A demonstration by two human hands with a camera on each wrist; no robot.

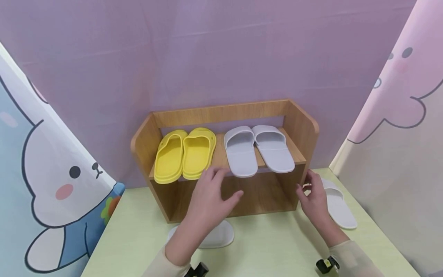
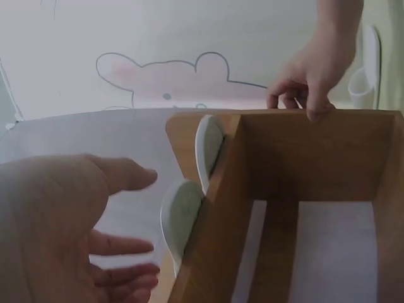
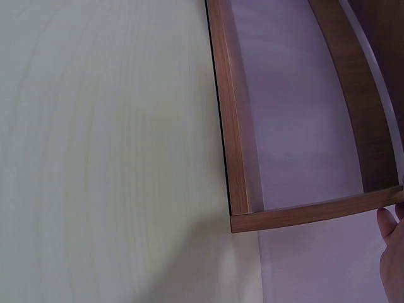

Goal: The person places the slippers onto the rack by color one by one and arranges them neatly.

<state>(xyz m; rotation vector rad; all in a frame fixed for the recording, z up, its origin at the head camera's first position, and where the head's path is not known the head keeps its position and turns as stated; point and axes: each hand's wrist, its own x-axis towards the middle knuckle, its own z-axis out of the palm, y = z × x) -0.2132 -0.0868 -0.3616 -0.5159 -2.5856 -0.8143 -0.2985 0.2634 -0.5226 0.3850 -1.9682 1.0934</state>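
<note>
A wooden shoe rack (image 1: 221, 115) stands on the table. On its upper shelf sit a pair of yellow clogs (image 1: 198, 154) at the left and a pair of white slippers (image 1: 242, 156) at the right. My left hand (image 1: 209, 200) hovers before the shelf's front edge, fingers apart and thumb out, holding nothing. In the left wrist view, that hand (image 2: 69, 233) faces the toes of the white slippers (image 2: 183, 218). My right hand (image 1: 314, 198) grips the front edge of the rack's right side panel (image 1: 302, 130), its thumb at the edge and bent fingers along the outer face.
One white slipper (image 1: 218, 234) lies on the pale table (image 1: 263, 246) below my left forearm. Another white slipper (image 1: 340, 209) lies right of the rack, beyond my right hand. A purple cloth (image 1: 221, 54) hangs close behind the rack, with printed cartoon cloths at both sides.
</note>
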